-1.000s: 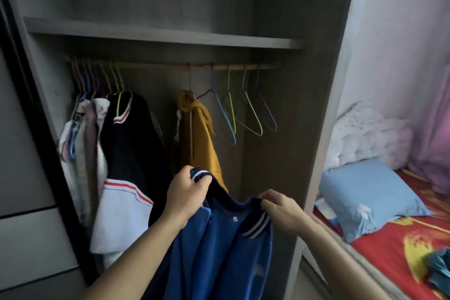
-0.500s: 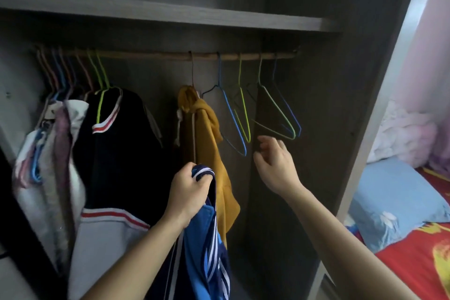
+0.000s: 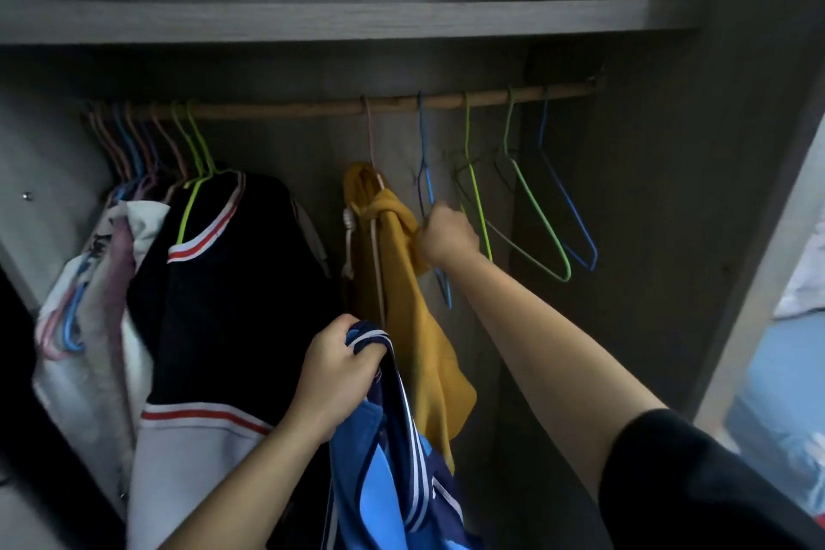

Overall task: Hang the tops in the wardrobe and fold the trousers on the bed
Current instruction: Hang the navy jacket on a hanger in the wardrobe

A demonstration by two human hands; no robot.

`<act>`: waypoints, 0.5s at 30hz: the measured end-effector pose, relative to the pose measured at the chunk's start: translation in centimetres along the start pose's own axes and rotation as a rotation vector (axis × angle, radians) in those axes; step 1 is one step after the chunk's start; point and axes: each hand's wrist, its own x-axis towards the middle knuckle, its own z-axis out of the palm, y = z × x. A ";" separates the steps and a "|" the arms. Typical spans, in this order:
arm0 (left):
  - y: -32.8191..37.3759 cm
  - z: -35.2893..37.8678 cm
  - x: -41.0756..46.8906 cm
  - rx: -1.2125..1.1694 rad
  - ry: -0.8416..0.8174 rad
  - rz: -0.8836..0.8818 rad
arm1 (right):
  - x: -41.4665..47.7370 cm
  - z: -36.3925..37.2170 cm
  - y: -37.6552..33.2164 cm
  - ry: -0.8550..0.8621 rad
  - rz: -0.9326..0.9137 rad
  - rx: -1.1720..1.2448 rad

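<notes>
1. While the left hand point(image 3: 332, 375) clenches the blue top point(image 3: 393, 460) by its bunched, striped collar, low in front of the wardrobe point(image 3: 669, 237), the rest of that garment trails down past the bottom of the view.
2. The right hand point(image 3: 446, 234) is raised to the blue hanger point(image 3: 422, 138), the first bare one right of the mustard hoodie point(image 3: 402, 281) near the middle of the rail point(image 3: 290, 108). Its fist looks closed round the wire below the neck. The fingers are hidden behind the back of the hand, and the knuckles touch the hoodie's shoulder.
3. That hanger's hook sits on the rail. Toward the rail's right end hang a green hanger point(image 3: 481, 214), a second green hanger point(image 3: 540, 214) and a far blue hanger point(image 3: 568, 201), all bare. The left end is crowded with hung clothes, with a black top point(image 3: 232, 281) nearest the middle.
4. The step in hand seems to be fetching a hanger for the blue top. Hanging it has not begun, and no trousers are in view.
5. Next, the hook would need lifting clear of the rail without dragging the hoodie or snagging the green hanger just beside it. The bunched collar must then be opened so that a hanger shoulder can slip inside.
</notes>
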 end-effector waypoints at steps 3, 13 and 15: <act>-0.2 -0.2 -0.3 0.029 -0.007 0.002 | -0.4 -0.1 0.2 0.150 -0.017 0.208; -1.6 0.6 -3.2 0.044 -0.126 0.014 | -13.2 -0.7 8.0 0.386 -0.255 0.570; -2.1 0.6 -3.9 0.040 -0.163 0.030 | -16.7 -0.3 10.0 0.440 -0.242 0.509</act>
